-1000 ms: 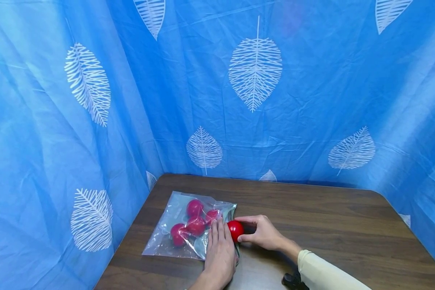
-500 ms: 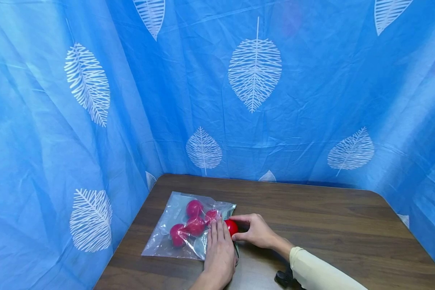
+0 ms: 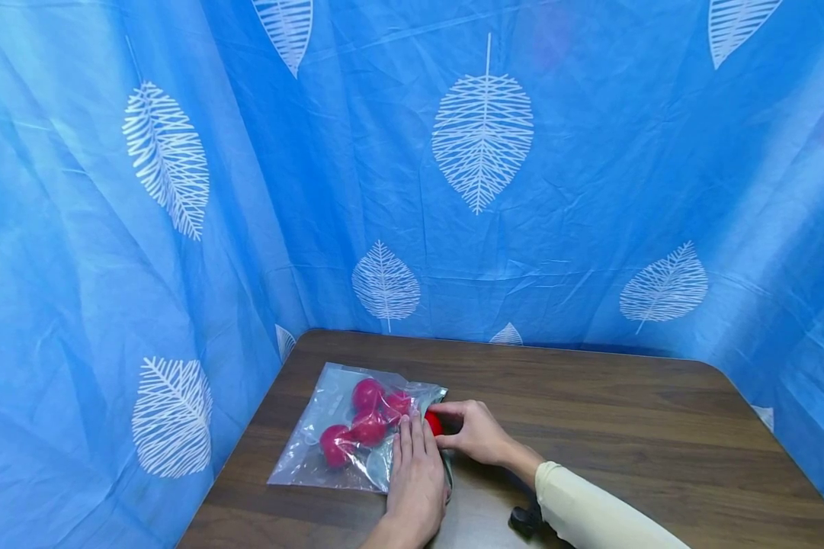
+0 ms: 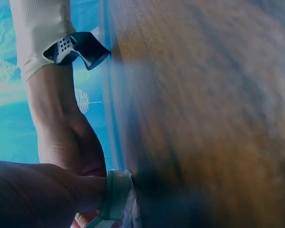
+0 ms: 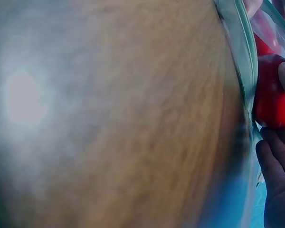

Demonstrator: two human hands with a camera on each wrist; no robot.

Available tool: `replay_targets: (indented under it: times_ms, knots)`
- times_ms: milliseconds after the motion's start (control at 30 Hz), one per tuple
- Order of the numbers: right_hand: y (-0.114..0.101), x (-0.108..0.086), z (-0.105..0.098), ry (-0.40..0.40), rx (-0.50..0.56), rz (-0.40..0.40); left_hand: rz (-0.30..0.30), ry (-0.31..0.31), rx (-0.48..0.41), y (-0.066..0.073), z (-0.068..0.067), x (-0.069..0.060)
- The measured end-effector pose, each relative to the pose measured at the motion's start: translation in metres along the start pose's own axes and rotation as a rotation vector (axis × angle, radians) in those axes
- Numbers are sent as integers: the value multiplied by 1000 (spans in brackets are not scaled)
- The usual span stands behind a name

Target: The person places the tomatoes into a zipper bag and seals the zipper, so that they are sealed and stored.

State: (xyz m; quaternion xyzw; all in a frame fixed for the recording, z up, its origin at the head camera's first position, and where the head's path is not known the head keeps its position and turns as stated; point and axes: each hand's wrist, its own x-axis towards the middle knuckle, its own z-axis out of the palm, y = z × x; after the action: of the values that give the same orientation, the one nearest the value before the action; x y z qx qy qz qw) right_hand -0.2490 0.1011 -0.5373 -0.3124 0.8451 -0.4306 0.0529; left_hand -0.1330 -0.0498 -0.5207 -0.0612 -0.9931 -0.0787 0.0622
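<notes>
A clear zip bag (image 3: 302, 461) with a green band along its mouth lies flat on the table, several red balls (image 3: 367, 395) inside. My left hand (image 3: 417, 480) lies over its right end, fingers straight on top. In the left wrist view, the left thumb (image 4: 85, 190) reaches into the mouth, past the green band (image 4: 115, 190), so the upper film sits between thumb and fingers. My right hand (image 3: 480, 435) holds another glossy red ball (image 3: 433, 423) at the mouth, thumb on one side and fingers on the other. The left fingers partly hide this ball.
The brown wooden table (image 3: 610, 427) extends to the right and behind the bag. Blue curtains (image 3: 562, 191) with white leaf prints stand along the left and far sides. A black device (image 3: 524, 521) sits at the right wrist, below the pale sleeve (image 3: 597, 511).
My right hand has moved left with its ball, from beside the bag into its mouth. One ball inside has shifted slightly left. My left hand has stayed in place.
</notes>
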Motion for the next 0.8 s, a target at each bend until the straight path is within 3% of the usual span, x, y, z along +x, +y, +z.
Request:
replay_targets:
  times_ms: [333, 800]
  knots:
    - [1, -5, -6, -1, -14, -47, -21, -60, -11, -1, -3, 2]
    - [-8, 2, 8, 26, -81, -99, 30, 8, 48, 0, -2, -2]
